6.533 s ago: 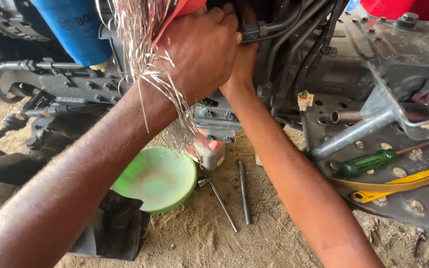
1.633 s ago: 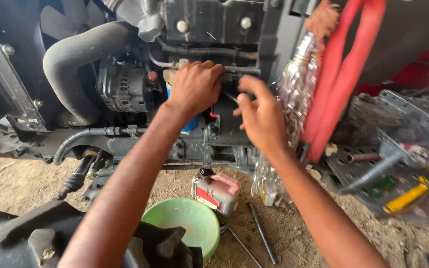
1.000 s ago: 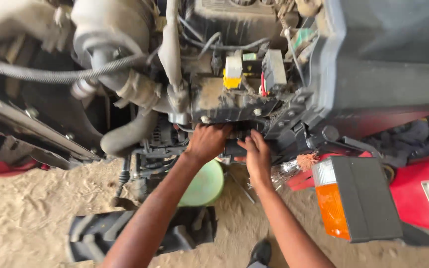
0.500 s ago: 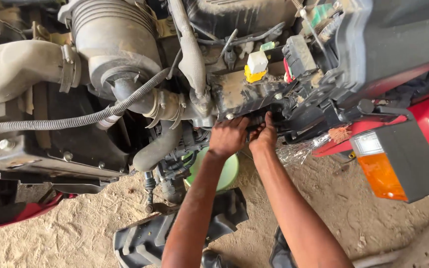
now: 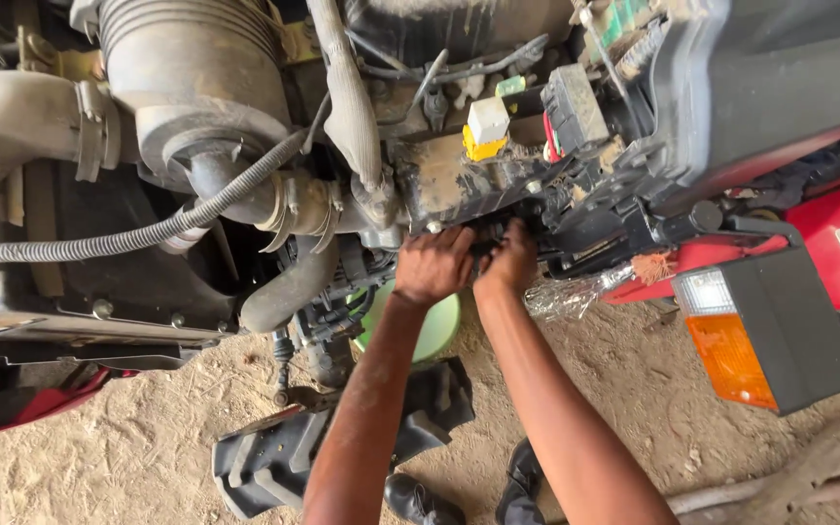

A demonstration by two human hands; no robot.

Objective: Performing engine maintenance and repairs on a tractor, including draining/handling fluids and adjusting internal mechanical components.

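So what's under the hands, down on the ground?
A green bowl on the sand, partly covered by the left hand and forearm. Its contents can't be seen.

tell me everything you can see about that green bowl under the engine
The green bowl is a pale green, smooth, plastic-looking basin, round as far as its visible edge shows. It appears to sit on the sandy ground beneath the engine, mouth up. Only a part shows: the left hand and forearm cross in front of it, and dark engine parts cover its upper left. The black tyre lies just below it. Its contents are hidden, and neither hand seems to touch it.
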